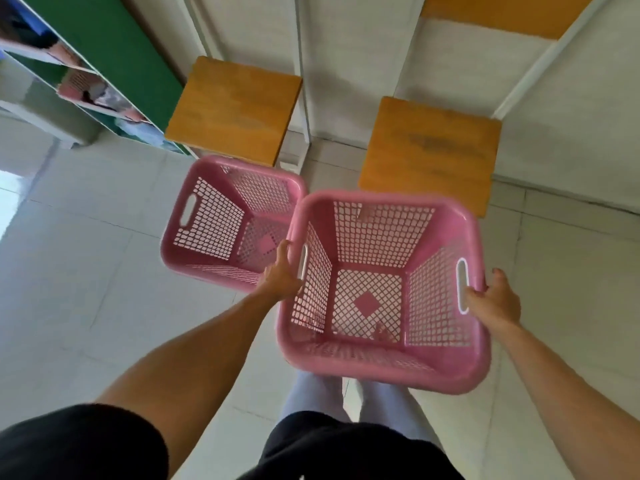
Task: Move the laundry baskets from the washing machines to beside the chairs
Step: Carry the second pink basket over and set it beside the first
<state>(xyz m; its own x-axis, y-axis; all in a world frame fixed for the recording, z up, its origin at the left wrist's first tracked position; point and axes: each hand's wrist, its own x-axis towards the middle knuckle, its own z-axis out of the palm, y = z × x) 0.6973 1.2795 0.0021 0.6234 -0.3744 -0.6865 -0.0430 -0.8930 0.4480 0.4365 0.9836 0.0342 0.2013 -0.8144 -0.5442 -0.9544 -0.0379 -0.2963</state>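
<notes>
Black sleeves and pale trousers fill the bottom of the view, and both bare arms reach forward to the near pink basket (pixel 382 362), which is empty. Left hand (pixel 282 275) is clamped on its left rim beside the handle slot, fingers curled around the edge; right hand (pixel 493 299) grips the right side, fingers hooked into the slot there. It hangs over the tiled floor (pixel 86 271), in front of the right chair (pixel 429 150); whether its base is touching down I cannot tell. Just beyond, the second pink basket (pixel 207 223) already sits on the floor at the front edge of the left chair (pixel 232 105), its rim touching the held one. No washing machines are in sight. So I judge one basket delivered and this one moments from being set down, with only the release left, unless more baskets wait elsewhere.
</notes>
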